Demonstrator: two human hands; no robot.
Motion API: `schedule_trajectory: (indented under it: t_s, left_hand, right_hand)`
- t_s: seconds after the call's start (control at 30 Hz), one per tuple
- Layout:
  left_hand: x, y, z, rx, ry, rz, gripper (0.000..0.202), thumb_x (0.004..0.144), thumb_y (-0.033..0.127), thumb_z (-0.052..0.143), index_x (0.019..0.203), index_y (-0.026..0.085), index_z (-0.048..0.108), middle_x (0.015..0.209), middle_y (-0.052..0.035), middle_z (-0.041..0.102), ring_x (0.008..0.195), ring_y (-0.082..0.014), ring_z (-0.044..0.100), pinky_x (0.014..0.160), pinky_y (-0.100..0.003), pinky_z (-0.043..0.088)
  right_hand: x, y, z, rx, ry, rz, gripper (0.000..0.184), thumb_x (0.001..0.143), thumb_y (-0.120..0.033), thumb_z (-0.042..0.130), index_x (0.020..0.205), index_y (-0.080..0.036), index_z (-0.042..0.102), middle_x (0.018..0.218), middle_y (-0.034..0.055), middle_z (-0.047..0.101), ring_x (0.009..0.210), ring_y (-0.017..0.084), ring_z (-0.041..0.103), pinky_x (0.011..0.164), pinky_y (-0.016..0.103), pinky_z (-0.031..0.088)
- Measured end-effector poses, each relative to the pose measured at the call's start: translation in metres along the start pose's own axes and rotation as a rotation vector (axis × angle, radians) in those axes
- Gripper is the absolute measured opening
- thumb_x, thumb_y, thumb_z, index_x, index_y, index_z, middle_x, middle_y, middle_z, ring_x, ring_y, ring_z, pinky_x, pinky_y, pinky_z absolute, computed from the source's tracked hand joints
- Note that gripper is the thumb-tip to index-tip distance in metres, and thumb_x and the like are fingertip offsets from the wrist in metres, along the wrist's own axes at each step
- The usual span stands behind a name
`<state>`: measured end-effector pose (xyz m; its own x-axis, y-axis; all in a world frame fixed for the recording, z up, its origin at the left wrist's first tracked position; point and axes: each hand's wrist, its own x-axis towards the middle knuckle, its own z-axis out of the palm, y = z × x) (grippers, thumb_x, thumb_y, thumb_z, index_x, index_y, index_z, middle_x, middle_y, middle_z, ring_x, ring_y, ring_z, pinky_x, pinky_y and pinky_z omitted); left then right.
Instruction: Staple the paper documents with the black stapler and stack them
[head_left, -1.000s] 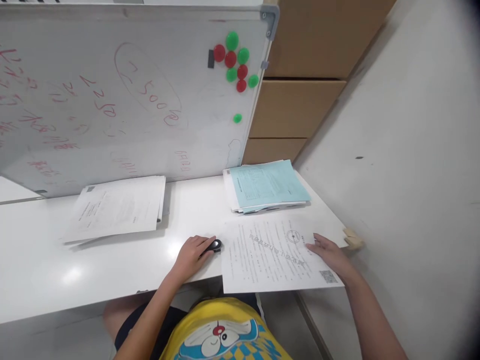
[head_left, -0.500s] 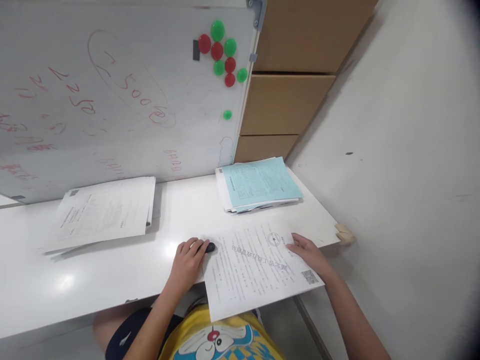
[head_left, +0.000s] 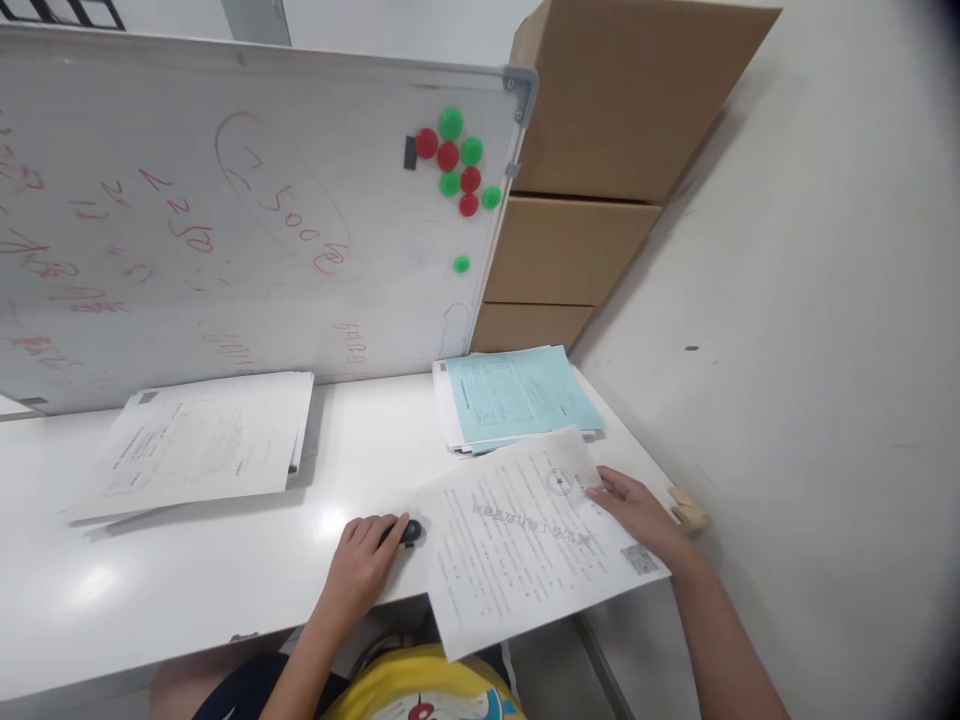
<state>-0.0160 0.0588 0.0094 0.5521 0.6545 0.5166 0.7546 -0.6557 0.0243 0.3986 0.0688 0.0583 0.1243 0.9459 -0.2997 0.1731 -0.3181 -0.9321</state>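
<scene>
My left hand (head_left: 362, 560) is closed around a small black object with a rounded end (head_left: 411, 531), most of it hidden by my fingers; it looks like a small stapler, though I cannot be sure. It is just left of a printed white sheet (head_left: 510, 580). My right hand (head_left: 634, 505) pinches that sheet by its right edge, thumb on top. The sheet bears a round stamp, large grey characters and a square code, and hangs over the table's front edge. Its far edge overlaps a pile of papers topped by a light-blue sheet (head_left: 517, 395).
Another stack of white papers (head_left: 210, 440) lies on the left of the white table (head_left: 367, 430). Behind stands a whiteboard (head_left: 300, 130) with red writing and several red and green magnets. Stacked cardboard boxes (head_left: 577, 250) and a wall (head_left: 810, 330) bound the right side.
My right hand has shifted the sheet rightward, away from the black object. My left hand has drawn back slightly left with that object. The view has tilted up, showing more above the whiteboard.
</scene>
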Motion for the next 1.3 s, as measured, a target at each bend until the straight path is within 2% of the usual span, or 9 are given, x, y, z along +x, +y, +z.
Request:
schedule_trajectory:
  t_s: [0.27, 0.37, 0.5, 0.63, 0.73, 0.93, 1.0, 1.1, 1.3]
  left_hand:
    - [-0.024, -0.033, -0.035, -0.025, -0.002, -0.025, 0.037, 0.09, 0.017, 0.05, 0.126, 0.023, 0.053, 0.106, -0.008, 0.068, 0.096, -0.0206, 0.062, 0.081, -0.034, 0.046]
    - [-0.035, -0.076, -0.055, 0.074, 0.163, -0.13, 0.036, 0.089, 0.017, 0.048, 0.123, 0.028, 0.054, 0.1, -0.0061, 0.069, 0.095, -0.0217, 0.063, 0.08, -0.036, 0.048]
    - [-0.055, -0.145, -0.074, 0.271, 0.109, -0.35, 0.046, 0.088, 0.035, 0.049, 0.133, 0.023, 0.046, 0.131, -0.0137, 0.056, 0.124, -0.035, 0.047, 0.095, -0.052, 0.041]
    - [-0.068, -0.171, -0.081, 0.259, 0.058, -0.255, 0.032, 0.089, 0.021, 0.041, 0.116, 0.023, 0.059, 0.117, -0.0087, 0.066, 0.113, -0.0287, 0.058, 0.098, -0.049, 0.04]
    - [-0.066, -0.152, -0.076, 0.213, 0.172, -0.215, 0.03, 0.087, 0.012, 0.043, 0.105, 0.022, 0.064, 0.103, -0.0075, 0.07, 0.101, -0.0239, 0.064, 0.089, -0.041, 0.047]
    - [-0.029, -0.077, -0.048, 0.143, 0.226, 0.006, 0.035, 0.087, 0.005, 0.042, 0.11, 0.021, 0.063, 0.105, -0.0076, 0.07, 0.104, -0.0211, 0.063, 0.086, -0.036, 0.046]
    - [-0.017, -0.069, -0.041, 0.101, 0.162, 0.087, 0.036, 0.087, 0.004, 0.041, 0.112, 0.021, 0.062, 0.107, -0.0072, 0.07, 0.108, -0.0209, 0.061, 0.088, -0.035, 0.045]
    - [-0.017, -0.091, -0.039, 0.059, 0.091, 0.029, 0.043, 0.087, 0.004, 0.04, 0.12, 0.025, 0.058, 0.117, -0.0064, 0.066, 0.118, -0.0206, 0.055, 0.097, -0.037, 0.043]
    - [-0.058, -0.178, -0.064, 0.199, 0.072, -0.307, 0.035, 0.086, 0.018, 0.043, 0.118, 0.016, 0.058, 0.123, -0.0153, 0.061, 0.118, -0.0293, 0.055, 0.097, -0.048, 0.041]
  right_hand:
    - [0.112, -0.025, -0.044, -0.132, 0.281, -0.195, 0.039, 0.068, -0.038, 0.062, 0.101, -0.018, 0.063, 0.088, 0.0073, 0.073, 0.075, 0.024, 0.068, 0.068, 0.036, 0.053]
    - [0.153, -0.036, -0.046, -0.492, 0.318, -0.219, 0.036, 0.072, -0.034, 0.052, 0.101, -0.016, 0.063, 0.093, 0.0107, 0.071, 0.086, 0.027, 0.066, 0.078, 0.041, 0.05]
    - [0.172, -0.046, -0.033, -0.694, 0.446, -0.238, 0.056, 0.065, -0.025, 0.056, 0.118, -0.007, 0.056, 0.121, 0.028, 0.056, 0.119, 0.043, 0.045, 0.095, 0.058, 0.032]
    - [0.144, -0.042, 0.006, -0.765, 0.601, -0.391, 0.068, 0.076, -0.028, 0.048, 0.136, 0.0, 0.036, 0.14, 0.0322, 0.033, 0.133, 0.045, 0.024, 0.101, 0.061, 0.022]
    - [0.095, -0.033, 0.068, -0.562, 0.591, -0.524, 0.058, 0.082, -0.038, 0.043, 0.132, -0.008, 0.044, 0.129, 0.0251, 0.047, 0.124, 0.039, 0.039, 0.099, 0.054, 0.032]
    - [0.003, -0.034, 0.235, 0.287, -0.336, -0.132, 0.049, 0.083, -0.055, 0.052, 0.122, -0.024, 0.053, 0.105, 0.0094, 0.068, 0.088, 0.027, 0.064, 0.075, 0.041, 0.049]
    - [-0.003, -0.043, 0.269, 0.417, -0.411, -0.106, 0.048, 0.081, -0.05, 0.059, 0.12, -0.023, 0.056, 0.106, 0.0085, 0.069, 0.094, 0.027, 0.065, 0.079, 0.04, 0.049]
    - [0.012, -0.051, 0.284, 0.513, -0.374, -0.138, 0.049, 0.071, -0.038, 0.072, 0.116, -0.022, 0.059, 0.107, 0.0069, 0.071, 0.101, 0.028, 0.063, 0.086, 0.041, 0.048]
    - [0.042, -0.024, 0.24, 0.517, -0.167, -0.096, 0.052, 0.065, -0.03, 0.074, 0.115, -0.021, 0.062, 0.109, 0.0066, 0.072, 0.107, 0.031, 0.062, 0.095, 0.046, 0.045]
